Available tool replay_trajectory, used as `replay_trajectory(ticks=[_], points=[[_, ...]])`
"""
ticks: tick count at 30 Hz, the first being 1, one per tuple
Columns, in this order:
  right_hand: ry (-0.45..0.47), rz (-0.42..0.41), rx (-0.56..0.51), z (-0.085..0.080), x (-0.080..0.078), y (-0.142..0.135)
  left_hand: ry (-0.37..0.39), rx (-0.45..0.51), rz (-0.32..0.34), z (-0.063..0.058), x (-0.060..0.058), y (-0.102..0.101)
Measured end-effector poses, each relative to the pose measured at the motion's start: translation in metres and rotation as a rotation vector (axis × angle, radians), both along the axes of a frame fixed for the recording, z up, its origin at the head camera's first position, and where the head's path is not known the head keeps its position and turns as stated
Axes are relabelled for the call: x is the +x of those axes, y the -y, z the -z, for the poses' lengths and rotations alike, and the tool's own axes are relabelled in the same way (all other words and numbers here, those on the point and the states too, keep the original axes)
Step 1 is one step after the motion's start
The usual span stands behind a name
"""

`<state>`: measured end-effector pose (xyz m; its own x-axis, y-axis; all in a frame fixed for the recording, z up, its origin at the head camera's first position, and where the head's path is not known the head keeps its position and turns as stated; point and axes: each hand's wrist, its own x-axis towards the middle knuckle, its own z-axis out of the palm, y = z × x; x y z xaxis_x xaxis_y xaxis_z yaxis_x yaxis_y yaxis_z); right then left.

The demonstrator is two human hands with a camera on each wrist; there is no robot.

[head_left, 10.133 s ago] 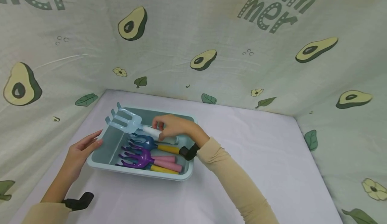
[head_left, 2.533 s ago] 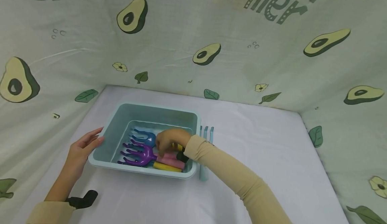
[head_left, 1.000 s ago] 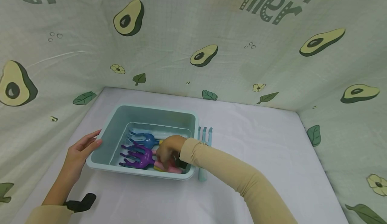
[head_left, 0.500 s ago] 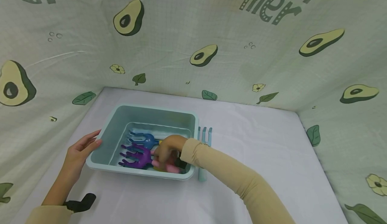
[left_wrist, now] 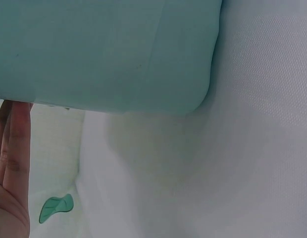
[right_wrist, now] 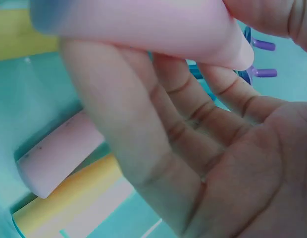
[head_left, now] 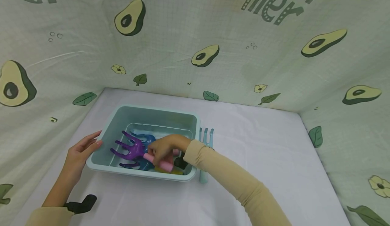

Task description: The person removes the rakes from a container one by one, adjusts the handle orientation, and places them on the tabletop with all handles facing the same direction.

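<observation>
My right hand grips the pink handle of a purple hand rake inside the pale teal tub. This rake is tilted, its tines toward the tub's left wall, and it overlaps the rakes beneath. In the right wrist view the fingers and thumb close round the pink handle. Blue hand rakes lie below, partly covered. Another pink handle and a yellow handle rest on the tub floor. At the tub's left rim, my left hand touches with straight fingers.
A light blue hand rake lies on the table just right of the tub, partly hidden by my right sleeve. White cloth covers the table. A patterned curtain rises behind and at both sides.
The light blue rake, held over the tub ten seconds ago, now lies on the table to its right. Within the last half second, my right hand has raised the purple rake and shifted it left.
</observation>
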<state>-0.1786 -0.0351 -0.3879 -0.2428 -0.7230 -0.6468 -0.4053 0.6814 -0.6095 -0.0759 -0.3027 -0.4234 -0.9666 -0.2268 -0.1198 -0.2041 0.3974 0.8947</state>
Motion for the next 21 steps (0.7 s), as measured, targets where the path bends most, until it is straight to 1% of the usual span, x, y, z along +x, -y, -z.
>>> replay_trajectory(ticks=[2, 7, 9, 11, 16, 18, 21], points=[[0.028, 0.04, -0.031, -0.002, -0.001, -0.001, 0.0, 0.001, -0.001, 0.0, 0.0, 0.0], [0.029, 0.109, -0.113, -0.009, -0.004, -0.003, -0.001, -0.027, 0.004, -0.001, 0.0, 0.001], [0.009, 0.116, -0.146, -0.012, -0.005, -0.005, -0.011, -0.034, 0.008, -0.002, 0.0, 0.0], [-0.007, 0.116, -0.172, -0.017, -0.007, -0.006, -0.027, -0.021, 0.012, -0.002, 0.001, 0.0], [-0.105, 0.107, -0.211, -0.027, -0.008, -0.012, -0.045, 0.005, 0.012, -0.002, 0.001, 0.0], [-0.129, 0.132, -0.231, -0.03, -0.008, -0.015, -0.042, 0.006, 0.011, -0.002, 0.001, 0.0], [-0.134, 0.189, -0.258, -0.033, -0.007, -0.019, -0.031, 0.001, 0.01, -0.002, 0.0, 0.0]])
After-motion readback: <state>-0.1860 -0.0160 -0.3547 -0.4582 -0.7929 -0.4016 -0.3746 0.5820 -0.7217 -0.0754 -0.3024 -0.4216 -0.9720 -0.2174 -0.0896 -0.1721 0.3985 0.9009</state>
